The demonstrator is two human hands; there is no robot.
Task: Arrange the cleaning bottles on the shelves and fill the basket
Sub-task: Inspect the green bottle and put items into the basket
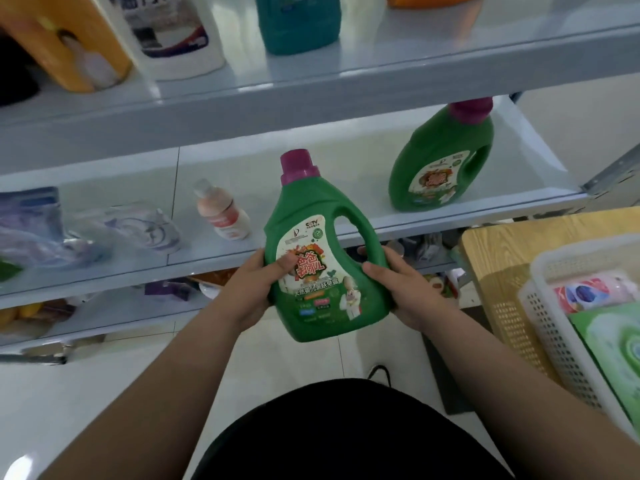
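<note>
Pale grey-blue shelves run across the upper half of the frame over a white tiled floor (pixel 86 403). On the top shelf (pixel 311 95), from upper left towards the middle, stand an orange bottle (pixel 65 39), a white bottle (pixel 173 32) and a teal bottle (pixel 299 22), all cut off by the frame's upper edge.

On the middle shelf (pixel 242 161), soft printed pouches (pixel 138 226) lie at the left. A small peach bottle (pixel 225 216) stands near the front edge. At the right stands a green jug with a magenta cap (pixel 440 161), its handle turned to the right.

In the centre of the frame a second green detergent bottle (pixel 322 258) of the same make is held in the air in front of the middle shelf's front edge. Its cap is up, it tilts slightly, and its label faces the camera. The left grip (pixel 256 289) is clamped on its lower left side, with the thumb lying across the label. The right grip (pixel 401 289) is clamped on the lower right side under the handle, thumb in front and fingers behind.

At the right edge a wooden surface (pixel 491 251) carries a white mesh basket (pixel 561 348). In the basket lie a pink pack (pixel 595 292) and a green pack (pixel 616 344). Dark clothing (pixel 346 434) fills the bottom centre.
</note>
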